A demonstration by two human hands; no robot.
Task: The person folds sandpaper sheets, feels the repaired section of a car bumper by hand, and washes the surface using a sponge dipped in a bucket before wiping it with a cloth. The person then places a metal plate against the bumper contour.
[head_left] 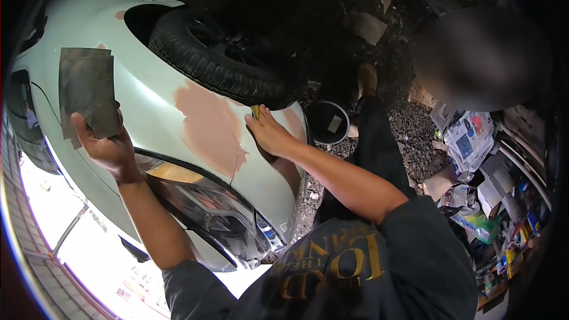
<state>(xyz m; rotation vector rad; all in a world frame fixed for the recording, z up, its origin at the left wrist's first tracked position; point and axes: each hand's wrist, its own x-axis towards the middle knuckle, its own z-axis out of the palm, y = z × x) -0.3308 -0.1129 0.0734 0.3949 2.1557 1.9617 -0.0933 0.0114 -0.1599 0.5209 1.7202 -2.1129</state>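
The thin dark sheets (89, 92) are up in the left hand (109, 145), over the left side of the pale car (145, 71). They could slip out if that hand goes slack. To the right, a pink-brown patch (204, 124) runs to the fender's edge by the tire (219, 74); pushing too hard there could make a dip or scrape a knuckle on the tire. The left fingers curl around the sheets' bottom end; some are hidden, so I can't tell how tight. The right hand (268, 133) lies on that edge, fingers close together, pinching a yellow-green pad (255, 111) against the thumb.
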